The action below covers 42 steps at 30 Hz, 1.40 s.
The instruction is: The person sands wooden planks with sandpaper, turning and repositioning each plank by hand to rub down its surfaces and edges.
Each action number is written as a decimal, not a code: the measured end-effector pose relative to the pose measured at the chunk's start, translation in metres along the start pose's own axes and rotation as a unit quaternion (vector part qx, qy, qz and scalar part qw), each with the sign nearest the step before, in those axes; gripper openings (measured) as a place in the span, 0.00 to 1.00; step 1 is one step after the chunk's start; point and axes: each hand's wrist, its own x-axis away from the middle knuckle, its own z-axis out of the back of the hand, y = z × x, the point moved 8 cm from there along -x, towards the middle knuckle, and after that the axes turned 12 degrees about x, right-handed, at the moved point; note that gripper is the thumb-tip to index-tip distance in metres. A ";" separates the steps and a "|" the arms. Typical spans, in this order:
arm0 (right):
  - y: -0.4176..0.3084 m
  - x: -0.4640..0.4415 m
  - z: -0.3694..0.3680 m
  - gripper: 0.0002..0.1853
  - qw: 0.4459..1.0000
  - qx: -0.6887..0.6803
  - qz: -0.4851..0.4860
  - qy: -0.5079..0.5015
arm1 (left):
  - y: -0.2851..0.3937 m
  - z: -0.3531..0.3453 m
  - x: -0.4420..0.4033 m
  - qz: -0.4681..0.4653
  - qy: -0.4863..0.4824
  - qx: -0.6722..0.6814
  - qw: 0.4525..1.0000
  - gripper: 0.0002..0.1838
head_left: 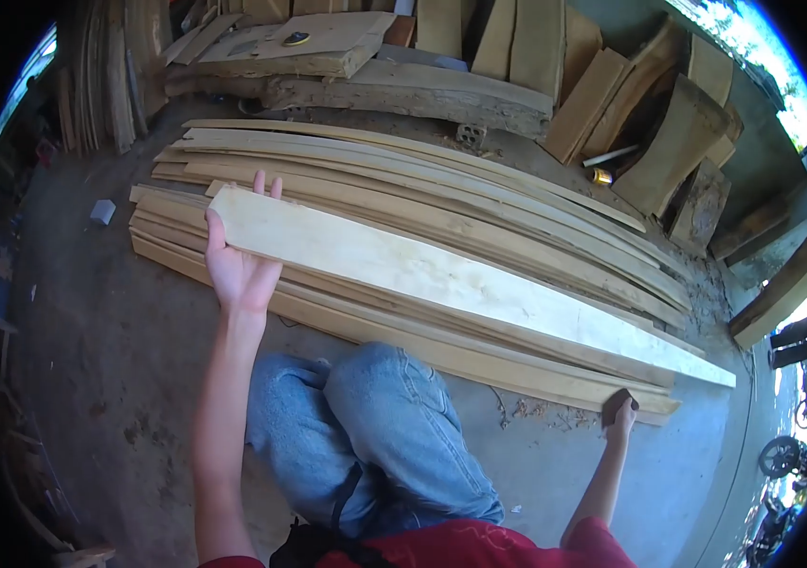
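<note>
A long pale wooden board (422, 270) lies slanted over the other boards, its near-left end raised. My left hand (241, 267) holds that end from below, with the thumb at the end edge and two fingertips showing beyond the far edge. The other fingers are hidden under the wood. Low at the right, my right hand (625, 415) is closed round a small dark brown pad (618, 403), whose exact kind I cannot make out. The pad is by the right ends of the stacked boards (517, 374), below the pale board.
More long boards (422, 170) lie in rows on the concrete floor (119, 350). Thick slabs (394, 90) and leaning planks (678, 142) stand behind. A yellow can (601, 176), a concrete block (471, 135) and a small white block (102, 212) are around. Motorbikes (782, 459) are outside at right.
</note>
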 end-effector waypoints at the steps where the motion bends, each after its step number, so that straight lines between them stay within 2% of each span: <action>1: -0.010 0.022 -0.020 0.22 0.978 -0.187 -0.078 -0.052 | 0.000 0.001 0.001 0.002 0.002 0.001 1.000 0.20; 2: -0.022 0.033 -0.048 0.22 0.920 -0.333 -0.099 -0.183 | 0.000 0.004 0.000 0.005 0.003 -0.001 1.000 0.20; 4: -0.054 0.053 -0.072 0.23 0.858 -0.445 -0.130 -0.222 | 0.001 0.009 -0.002 0.018 0.003 0.012 1.000 0.18; 7: -0.109 0.085 -0.079 0.31 0.834 -0.494 -0.092 -0.227 | 0.003 0.014 -0.002 0.019 -0.007 -0.008 1.000 0.20; 8: -0.128 0.098 -0.077 0.36 0.840 -0.485 -0.057 -0.235 | 0.002 0.013 -0.002 0.016 -0.013 -0.027 0.999 0.23; 9: -0.137 0.104 -0.077 0.39 0.831 -0.493 -0.029 -0.256 | 0.001 0.010 0.001 0.009 0.006 -0.025 1.000 0.31; 10: -0.130 0.093 -0.079 0.40 0.820 -0.511 -0.036 -0.256 | 0.001 0.010 0.001 0.007 -0.003 -0.043 0.999 0.33; 11: -0.129 0.093 -0.080 0.34 0.823 -0.508 -0.054 -0.248 | 0.001 0.009 0.002 0.006 -0.010 -0.061 0.998 0.36; 13: -0.127 0.078 -0.090 0.27 0.819 -0.476 -0.041 -0.319 | 0.000 0.010 0.002 0.003 0.001 -0.079 0.997 0.41; 14: -0.119 0.060 -0.093 0.23 0.842 -0.462 -0.015 -0.280 | -0.001 0.012 0.001 0.002 0.001 -0.096 0.995 0.42; 16: -0.117 0.050 -0.092 0.22 0.837 -0.462 -0.029 -0.292 | 0.000 0.017 0.000 -0.003 0.004 -0.119 0.993 0.41; 18: -0.123 0.050 -0.094 0.19 0.826 -0.473 -0.030 -0.306 | 0.007 0.028 -0.003 -0.031 0.046 -0.142 0.988 0.34; 19: -0.133 0.063 -0.092 0.19 0.824 -0.473 -0.027 -0.310 | 0.007 0.023 -0.002 -0.036 0.043 -0.140 0.989 0.34; 21: -0.156 0.091 -0.090 0.19 0.833 -0.456 0.003 -0.314 | 0.000 0.011 0.001 -0.022 0.047 -0.107 0.993 0.27; 22: -0.168 0.104 -0.094 0.18 0.823 -0.465 0.004 -0.327 | -0.005 0.012 -0.001 -0.029 0.012 -0.206 0.978 0.28; 23: -0.184 0.125 -0.095 0.18 0.822 -0.472 0.009 -0.317 | -0.018 -0.005 0.006 -0.036 0.004 -0.239 0.970 0.31; 25: -0.212 0.168 -0.105 0.17 0.818 -0.480 0.027 -0.315 | -0.048 -0.017 0.010 0.041 -0.068 -0.342 0.936 0.41; 26: -0.226 0.197 -0.110 0.17 0.814 -0.481 0.041 -0.324 | -0.058 -0.017 0.014 0.067 -0.054 -0.378 0.922 0.43; 27: -0.238 0.226 -0.115 0.16 0.814 -0.483 0.046 -0.319 | -0.069 -0.015 0.013 0.067 -0.080 -0.401 0.910 0.44; 28: -0.248 0.249 -0.123 0.15 0.781 -0.449 0.117 -0.418 | -0.079 -0.013 0.013 0.068 -0.106 -0.423 0.897 0.45; 29: -0.250 0.275 -0.126 0.14 0.815 -0.456 0.074 -0.350 | -0.086 -0.013 0.015 0.085 -0.112 -0.420 0.896 0.44; 30: -0.249 0.295 -0.133 0.15 0.820 -0.461 0.045 -0.336 | -0.090 -0.014 0.017 0.103 -0.119 -0.418 0.895 0.43; 31: -0.248 0.313 -0.139 0.16 0.821 -0.452 0.050 -0.344 | -0.094 -0.004 0.015 0.180 -0.146 -0.456 0.859 0.35; 32: -0.241 0.323 -0.150 0.17 0.806 -0.444 0.074 -0.384 | -0.096 -0.008 0.017 0.178 -0.145 -0.458 0.859 0.35; 34: -0.226 0.329 -0.174 0.18 0.794 -0.451 0.063 -0.403 | -0.080 0.001 0.016 0.098 0.026 -0.360 0.927 0.26; 35: -0.223 0.334 -0.181 0.18 0.790 -0.457 0.054 -0.405 | -0.073 0.012 0.012 0.095 0.042 -0.391 0.915 0.20; 37: -0.214 0.328 -0.188 0.20 0.794 -0.432 0.070 -0.422 | -0.067 0.031 0.007 0.102 0.062 -0.394 0.911 0.18; 39: -0.198 0.322 -0.190 0.22 0.827 -0.405 0.013 -0.389 | -0.067 0.042 0.004 0.109 0.077 -0.396 0.908 0.16; 40: -0.189 0.312 -0.189 0.25 0.839 -0.413 0.018 -0.355 | -0.066 0.041 0.004 0.096 0.079 -0.391 0.912 0.15; 42: -0.162 0.287 -0.187 0.25 0.845 -0.431 -0.072 -0.308 | -0.064 0.041 0.005 0.085 0.082 -0.387 0.915 0.13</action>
